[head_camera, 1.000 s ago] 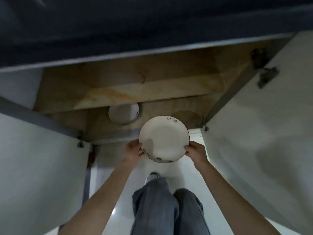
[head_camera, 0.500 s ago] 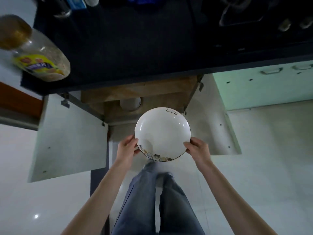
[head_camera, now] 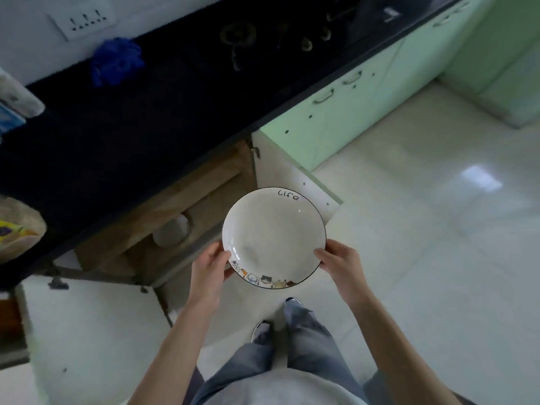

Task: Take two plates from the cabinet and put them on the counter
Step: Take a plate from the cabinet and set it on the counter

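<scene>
I hold a white plate (head_camera: 273, 233) with a dark rim, the word "life" and small cat pictures, level in front of me above the floor. My left hand (head_camera: 210, 268) grips its left edge and my right hand (head_camera: 340, 266) grips its right edge. The open cabinet (head_camera: 187, 200) under the black counter (head_camera: 131, 112) shows its wooden inside. A second white dish (head_camera: 171, 232) lies in there, partly hidden by the counter edge.
Both cabinet doors stand open: the left door (head_camera: 96, 325) and the right door (head_camera: 292, 176). On the counter are a blue cloth (head_camera: 115, 61), a jar (head_camera: 17, 229) at the left edge and a stove (head_camera: 277, 33). Green drawers (head_camera: 350, 112) run to the right. My feet (head_camera: 274, 320) are on pale tiles.
The view has risen from close to the cabinet to high above the counter. The plate has come out of the cabinet opening with both hands still on it.
</scene>
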